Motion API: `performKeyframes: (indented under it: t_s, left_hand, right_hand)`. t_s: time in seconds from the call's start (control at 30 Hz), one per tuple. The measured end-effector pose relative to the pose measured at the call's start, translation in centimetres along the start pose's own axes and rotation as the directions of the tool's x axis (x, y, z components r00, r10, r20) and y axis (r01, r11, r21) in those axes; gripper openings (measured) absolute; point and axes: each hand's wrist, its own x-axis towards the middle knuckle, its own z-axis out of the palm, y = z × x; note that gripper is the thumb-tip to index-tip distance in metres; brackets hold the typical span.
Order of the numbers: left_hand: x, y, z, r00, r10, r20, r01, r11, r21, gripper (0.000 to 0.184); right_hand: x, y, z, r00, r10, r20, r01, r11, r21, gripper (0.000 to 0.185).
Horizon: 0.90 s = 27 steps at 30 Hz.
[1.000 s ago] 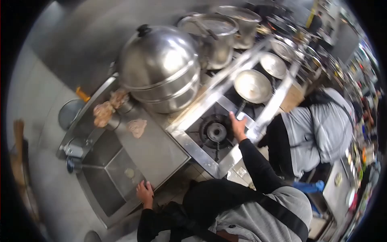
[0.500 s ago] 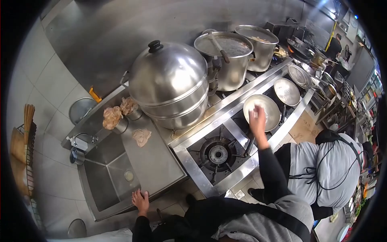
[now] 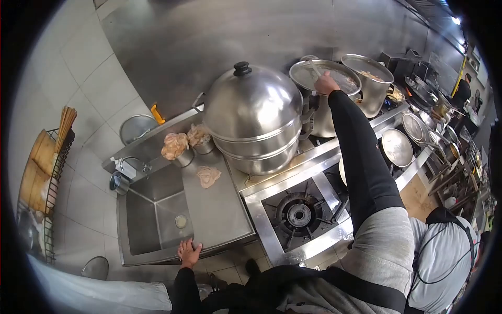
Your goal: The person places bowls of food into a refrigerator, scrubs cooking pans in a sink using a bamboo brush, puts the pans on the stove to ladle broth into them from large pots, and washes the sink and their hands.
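My right hand (image 3: 327, 83) reaches over the near rim of a large stockpot (image 3: 325, 118), its fingers closed around the handle end of a ladle (image 3: 314, 67). The ladle lies across the pot's top; its head is hard to make out. Cloudy liquid shows inside the pot. My left hand (image 3: 189, 254) rests with fingers spread on the front edge of the steel sink counter (image 3: 219, 225). My right sleeve hides most of a pan (image 3: 342, 171) on the stove.
A domed steamer (image 3: 253, 104) stands left of the stockpot, and a second stockpot (image 3: 372, 97) to its right. In front is a gas burner (image 3: 299, 215). A frying pan (image 3: 397, 148) sits further right. At the lower right, a co-worker (image 3: 444, 261) bends close by.
My right hand has moved from above the pan up to the stockpot and taken hold of the ladle handle. My left hand stays at the counter edge. The view has shifted.
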Motion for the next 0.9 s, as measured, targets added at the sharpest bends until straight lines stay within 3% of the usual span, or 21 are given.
performKeyframes:
  t_s: [0.1,0.17,0.23,0.3,0.37,0.43,0.5,0.57,0.67,0.7,0.8,0.9]
  left_hand:
    - [0.2,-0.3,0.3,1.0,0.015,-0.011,-0.015,1.0,0.007,0.077]
    - [0.2,-0.7,0.4,1.0,0.026,-0.003,-0.026,1.0,-0.002,0.078]
    - [0.1,-0.4,0.6,0.999,0.037,-0.013,-0.038,0.999,-0.027,0.078]
    - [-0.1,-0.7,0.3,0.998,0.063,-0.01,-0.063,0.998,-0.011,0.079]
    - [0.1,-1.3,0.3,0.998,0.065,0.019,-0.065,0.998,-0.005,0.08]
    - [0.3,-1.1,0.3,0.998,0.047,0.04,-0.047,0.999,-0.001,0.081]
    - [-0.1,-0.8,0.2,0.996,0.083,0.014,-0.083,0.996,-0.026,0.079]
    - [-0.1,-1.3,0.5,0.992,0.126,-0.026,-0.126,0.992,-0.02,0.078]
    - [0.2,-2.0,1.0,0.988,0.149,-0.043,-0.151,0.988,-0.042,0.078]
    - [0.3,-1.7,1.0,0.988,0.144,-0.048,-0.146,0.989,-0.037,0.078]
    - [0.0,-1.3,0.7,0.992,0.121,-0.04,-0.122,0.992,-0.018,0.077]
    - [0.1,-1.2,0.6,0.994,0.107,-0.023,-0.107,0.994,-0.006,0.077]
  right_hand:
    - [-1.6,2.2,-2.1,0.985,-0.124,0.116,0.082,0.945,0.316,0.029]
    - [-6.2,0.1,-5.5,0.979,0.188,0.082,-0.188,0.66,0.727,0.034]
    - [-12.0,-3.4,-9.1,0.925,0.379,0.023,-0.232,0.515,0.825,0.062]
    - [-15.6,-4.7,-14.4,0.928,0.305,0.215,-0.325,0.377,0.867,0.08]
    - [-15.3,-2.1,-18.7,0.951,0.216,0.223,-0.307,0.542,0.783,0.062]
    - [-16.0,-3.5,-23.3,0.949,0.251,0.191,-0.305,0.576,0.758,0.039]
    - [-16.5,-3.9,-26.0,0.93,0.283,0.236,-0.368,0.715,0.595,0.011]
    - [-17.1,-4.5,-27.7,0.907,0.299,0.295,-0.404,0.815,0.416,0.01]
    - [-19.0,-4.8,-27.6,0.9,0.302,0.313,-0.398,0.862,0.314,0.012]
    - [-19.8,-5.4,-27.4,0.904,0.297,0.308,-0.376,0.894,0.242,0.02]
    - [-22.0,-8.1,-26.5,0.859,0.291,0.42,-0.433,0.852,0.295,0.051]
    - [-22.0,-8.6,-24.3,0.843,0.267,0.468,-0.43,0.856,0.287,0.045]
